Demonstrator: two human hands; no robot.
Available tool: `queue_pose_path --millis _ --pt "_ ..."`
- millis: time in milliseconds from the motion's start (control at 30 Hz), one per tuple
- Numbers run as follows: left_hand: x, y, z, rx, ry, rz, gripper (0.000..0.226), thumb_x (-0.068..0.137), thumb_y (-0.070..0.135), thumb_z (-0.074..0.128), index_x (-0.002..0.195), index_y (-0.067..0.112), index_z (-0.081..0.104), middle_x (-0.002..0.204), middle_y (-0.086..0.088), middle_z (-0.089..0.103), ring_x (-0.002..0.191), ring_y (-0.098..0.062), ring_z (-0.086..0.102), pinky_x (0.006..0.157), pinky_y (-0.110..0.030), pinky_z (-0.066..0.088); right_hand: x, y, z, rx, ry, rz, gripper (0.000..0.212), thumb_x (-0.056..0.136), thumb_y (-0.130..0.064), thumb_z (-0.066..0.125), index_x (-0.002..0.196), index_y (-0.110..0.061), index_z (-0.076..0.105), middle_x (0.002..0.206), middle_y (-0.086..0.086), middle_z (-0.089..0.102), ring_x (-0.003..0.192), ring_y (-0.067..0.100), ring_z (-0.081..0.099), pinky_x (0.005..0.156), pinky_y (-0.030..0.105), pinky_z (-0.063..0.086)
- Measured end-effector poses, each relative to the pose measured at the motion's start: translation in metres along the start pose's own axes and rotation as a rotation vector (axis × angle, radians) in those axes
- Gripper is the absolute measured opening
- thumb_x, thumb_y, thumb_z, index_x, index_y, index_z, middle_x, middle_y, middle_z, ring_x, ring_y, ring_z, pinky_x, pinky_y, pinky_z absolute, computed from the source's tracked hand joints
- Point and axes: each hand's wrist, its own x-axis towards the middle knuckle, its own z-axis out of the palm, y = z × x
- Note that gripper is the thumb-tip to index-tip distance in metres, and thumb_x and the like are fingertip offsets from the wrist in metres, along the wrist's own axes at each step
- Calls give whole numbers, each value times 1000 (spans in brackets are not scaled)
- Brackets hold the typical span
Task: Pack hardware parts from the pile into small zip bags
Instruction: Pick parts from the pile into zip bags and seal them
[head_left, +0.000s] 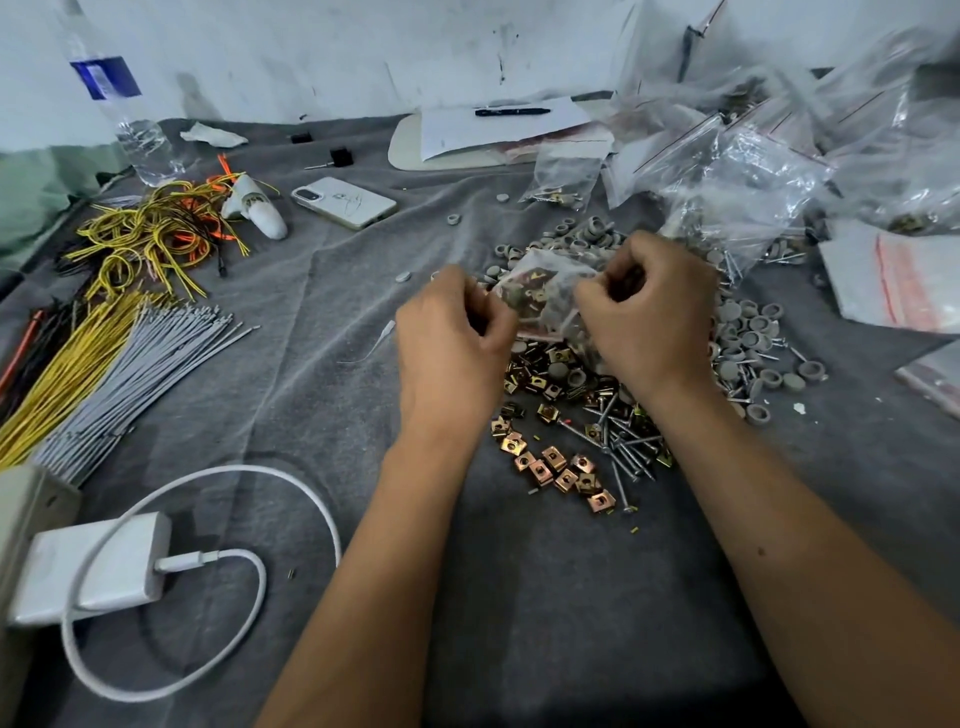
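Hardware pile (623, 395) of brass clips, screws and grey caps spreads over the grey cloth (337, 291) at centre. Left hand (452, 338) and right hand (649, 312) pinch a small filled zip bag (545, 291) just above it. At 11 o'clock lies a white phone (343, 201); no writing is readable anywhere.

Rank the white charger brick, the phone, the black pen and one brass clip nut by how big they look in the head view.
1. White charger brick, though it lies nearest the camera, which inflates it.
2. Phone.
3. Black pen, thin and farthest back, so unsure against the phone.
4. Brass clip nut, clearly smallest.
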Motion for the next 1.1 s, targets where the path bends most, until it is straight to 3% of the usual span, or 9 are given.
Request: queue_pose_path --millis 133,200,300,467,633,767,867,967,1100 --pt "-5 9 5 -113 -3 49 16 85 7 69 72 9 59 63 4 59 58 -12 55 54 -33 47 -4 -6 6 264 -173 79 12 91 -20 68 89 -12 59 79 2 66 66 10 65 55 24 54" --pt "-6 11 4 -166 21 67 17 85 9 70 72 10 59 63 5 60 59 -13 57 53 -29 47 -5 -5 7 315 -289 114 21 90 -18 78 99 -13 60 84 2 69 67 9 69 54 27 57" --pt "-9 14 6 -199 39 20 19 85 20 73 77 14 57 63 8 58 59 -10 57 53 -22 44 -4 -6 7 283 -274 21 16 87 -12 80 93 -12 65 83 1 70 72 15 70 63 38 61" --pt "-9 13 5 -143 86 25 26 89 13 68 70 12 51 57 12 44 53 -6 42 54 -19 30 -2 -13 3 388 -207 -169 17 90 -10 76 92 -17 61 82 -10 63 72 3 62 64 21 53" --pt "-4 10 -6 -169 228 -25 16 84 14 57 69 9 55 55 4 50 52 -9 43 52 -26 32 4 -8 1 461 -182 -148 13 94 -4 66 103 -13 61 95 -4 68 89 16 68 76 33 59" --pt "0 9 -13 -96 359 4 12 89 13 61 77 10 61 64 7 57 60 -11 51 59 -33 44 7 -5 -4 570 -416 -37 37 90 -7 76 121 -14 59 122 -3 70 119 8 65 93 26 57" --pt "9 1 -27 -56 666 -50 12 91 18 62 82 10 62 68 7 56 63 -14 55 66 -40 51 9 -1 -15 300 -566 -107 45 77 -38 86 116 -25 67 120 -11 68 118 4 60 98 32 53" --pt "13 -5 -40 95 866 61 10 91 11 65 86 3 64 72 -5 60 61 -26 56 61 -43 47 14 5 -27 -59 -674 -196 30 65 -55 85 92 -42 77 116 -19 58 117 11 41 108 43 33" --pt "6 1 -28 351 479 166 6 88 12 68 85 7 70 85 -10 66 86 -32 58 71 -26 24 15 5 -27 -264 -811 -213 20 68 -54 86 84 -49 75 119 -18 50 116 11 28 109 47 18"
